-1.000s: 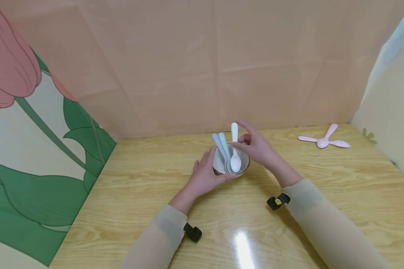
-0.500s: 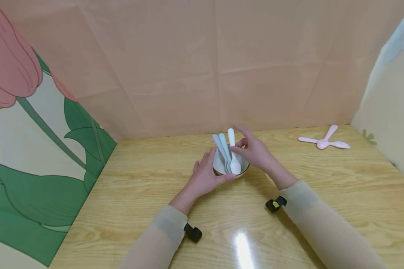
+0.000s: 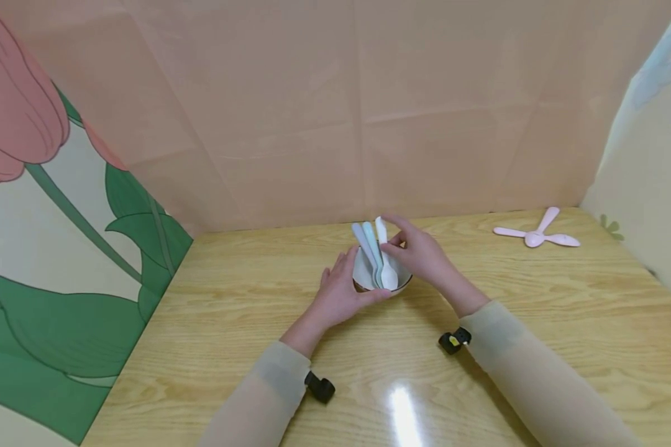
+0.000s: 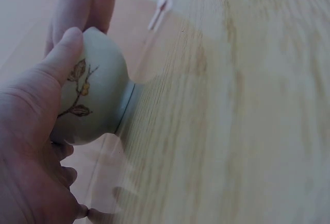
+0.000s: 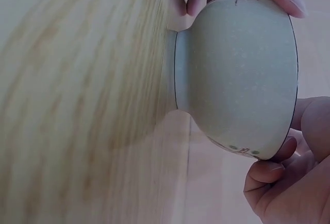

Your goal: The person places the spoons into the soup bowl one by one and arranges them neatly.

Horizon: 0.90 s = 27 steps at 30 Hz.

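Note:
A white bowl (image 3: 404,277) with a dark rim stands on the wooden table; its painted branch pattern shows in the left wrist view. My left hand (image 3: 338,295) grips the bowl from the left, thumb along the near side. Inside lean a lavender spoon (image 3: 361,234), a mint-blue spoon (image 3: 370,237) and a white spoon (image 3: 389,277), handles up and side by side. My right hand (image 3: 422,253) pinches the white spoon by its handle, the index finger at the top end. In the right wrist view the bowl (image 5: 237,74) hides the spoons.
Several pink spoons (image 3: 534,239) lie fanned out at the back right of the table (image 3: 229,298). Behind the table rises a pinkish-beige covering (image 3: 268,124). A tulip-patterned panel (image 3: 78,323) borders the left, and a pale wall (image 3: 654,186) the right.
My right hand has lowered the white spoon and moved left, bringing its handle beside the mint-blue one. My left hand has stayed on the bowl.

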### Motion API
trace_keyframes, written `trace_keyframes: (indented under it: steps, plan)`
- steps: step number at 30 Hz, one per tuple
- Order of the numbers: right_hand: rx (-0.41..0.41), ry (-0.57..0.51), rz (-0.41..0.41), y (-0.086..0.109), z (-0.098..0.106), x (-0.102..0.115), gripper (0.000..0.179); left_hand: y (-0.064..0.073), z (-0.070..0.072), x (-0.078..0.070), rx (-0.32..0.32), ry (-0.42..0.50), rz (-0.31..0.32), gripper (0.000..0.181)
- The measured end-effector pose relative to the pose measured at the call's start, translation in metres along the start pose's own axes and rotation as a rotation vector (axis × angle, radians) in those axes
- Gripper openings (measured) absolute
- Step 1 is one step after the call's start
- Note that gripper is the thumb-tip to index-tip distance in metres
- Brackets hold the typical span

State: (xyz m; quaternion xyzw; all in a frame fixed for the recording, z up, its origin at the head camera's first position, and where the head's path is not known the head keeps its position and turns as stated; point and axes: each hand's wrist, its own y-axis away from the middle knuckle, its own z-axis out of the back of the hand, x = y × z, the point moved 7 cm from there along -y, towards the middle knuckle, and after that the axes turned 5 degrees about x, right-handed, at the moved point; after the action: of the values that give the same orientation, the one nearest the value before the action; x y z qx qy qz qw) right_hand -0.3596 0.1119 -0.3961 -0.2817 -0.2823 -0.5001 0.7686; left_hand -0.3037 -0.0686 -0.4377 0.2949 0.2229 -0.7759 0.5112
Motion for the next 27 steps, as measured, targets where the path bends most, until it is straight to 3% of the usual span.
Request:
trace_keyframes:
  steps: [11,27]
  plan:
    - [0.029,0.076,-0.023,-0.0007,-0.0006,-0.0002,0.058,-0.0018,-0.0002,0.0001,-0.01,-0.001,-0.01,0.12]
    - [0.049,0.084,-0.051,0.0005,-0.0008,0.0016,0.053,-0.002,-0.0003,0.0004,-0.006,0.032,-0.018,0.117]
